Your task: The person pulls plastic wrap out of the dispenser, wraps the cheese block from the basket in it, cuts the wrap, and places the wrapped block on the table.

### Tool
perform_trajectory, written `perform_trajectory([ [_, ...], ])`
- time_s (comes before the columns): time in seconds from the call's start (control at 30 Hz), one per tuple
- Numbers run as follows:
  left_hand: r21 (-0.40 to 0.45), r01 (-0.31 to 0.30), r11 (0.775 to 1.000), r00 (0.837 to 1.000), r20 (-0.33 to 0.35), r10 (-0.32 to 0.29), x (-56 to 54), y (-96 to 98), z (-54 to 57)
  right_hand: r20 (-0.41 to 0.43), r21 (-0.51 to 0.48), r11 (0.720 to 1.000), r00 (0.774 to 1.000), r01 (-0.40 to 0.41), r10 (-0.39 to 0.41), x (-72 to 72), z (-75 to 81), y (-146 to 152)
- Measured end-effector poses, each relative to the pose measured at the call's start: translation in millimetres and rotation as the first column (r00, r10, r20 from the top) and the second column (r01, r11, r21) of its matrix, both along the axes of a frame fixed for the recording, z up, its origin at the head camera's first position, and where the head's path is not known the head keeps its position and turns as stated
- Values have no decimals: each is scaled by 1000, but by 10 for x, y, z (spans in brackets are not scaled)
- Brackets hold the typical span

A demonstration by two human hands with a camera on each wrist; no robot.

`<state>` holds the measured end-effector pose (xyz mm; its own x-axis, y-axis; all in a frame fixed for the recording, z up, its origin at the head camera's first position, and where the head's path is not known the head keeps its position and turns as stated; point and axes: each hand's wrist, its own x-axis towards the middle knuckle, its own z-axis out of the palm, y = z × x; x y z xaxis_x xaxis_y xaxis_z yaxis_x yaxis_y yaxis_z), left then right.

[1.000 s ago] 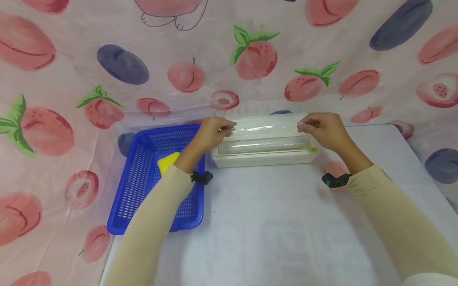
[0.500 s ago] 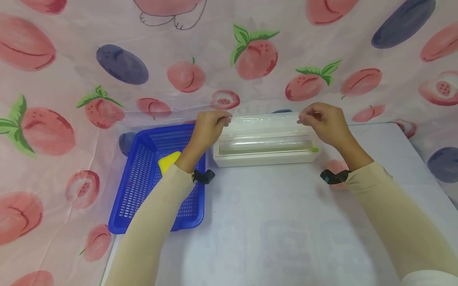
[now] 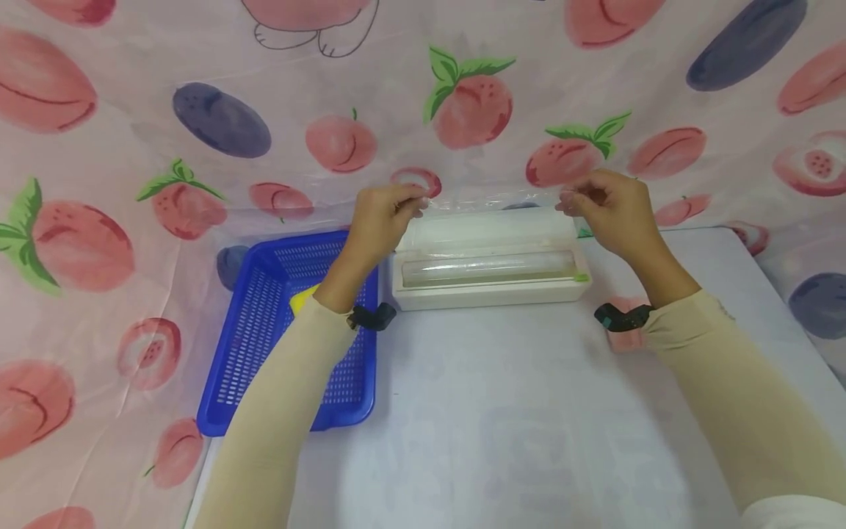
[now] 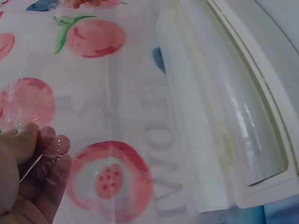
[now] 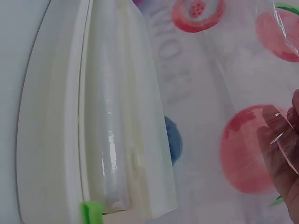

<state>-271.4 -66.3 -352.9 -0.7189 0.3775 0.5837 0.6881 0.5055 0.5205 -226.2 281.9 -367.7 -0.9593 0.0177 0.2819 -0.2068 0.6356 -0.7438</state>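
A white cling film dispenser box (image 3: 492,296) stands at the back of the table, its lid (image 3: 489,229) tipped back. In its trough lies a roll of clear cling film (image 3: 489,269). From the box, a thin sheet of film (image 3: 485,200) stretches up between both hands. My left hand (image 3: 386,213) pinches the sheet's left corner between thumb and fingers, with crinkled film (image 4: 49,156) showing over the fingertips. At the right corner my right hand (image 3: 611,209) pinches it too. Both hands are raised above and behind the lid. A green tab (image 5: 92,212) sits at the box's right end.
Left of the box is a blue perforated basket (image 3: 228,353) with a yellow item (image 3: 300,300) inside, partly behind the left forearm. A pink rectangular item (image 3: 621,342) lies under the right wrist. A fruit-print sheet (image 3: 476,169) hangs directly behind the table.
Both hands have risen and moved away toward the back, drawing the film sheet farther out over the lid. The hands have spread slightly apart. Box and basket have stayed put.
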Motion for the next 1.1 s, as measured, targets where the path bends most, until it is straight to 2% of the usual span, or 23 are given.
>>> perform_trajectory([
  [0.13,3,-5,1000,1000,4,5,28,-8,133,-35,-8,1000,999,14,-14,38,111,3],
  [0.23,-6,-23,1000,1000,19,23,48,-12,268,-94,-19,1000,995,17,-19,54,218,-5],
  [0.37,-52,-49,997,995,86,53,69,-28,455,-154,-15,1000,988,8,-10,51,352,-36],
  [0.5,-72,-55,996,980,188,68,74,-68,596,-154,-11,1000,988,11,-13,52,446,-38],
  [0.7,-4,-36,999,954,296,36,86,-137,759,-160,-94,995,987,13,-29,62,584,-13],
  [0.9,52,-16,998,960,280,1,116,-150,892,-231,-145,989,973,-19,-15,46,740,-55],
  [1.1,164,19,986,951,302,-68,178,-169,951,-254,-199,976,967,-87,34,132,868,-96],
])
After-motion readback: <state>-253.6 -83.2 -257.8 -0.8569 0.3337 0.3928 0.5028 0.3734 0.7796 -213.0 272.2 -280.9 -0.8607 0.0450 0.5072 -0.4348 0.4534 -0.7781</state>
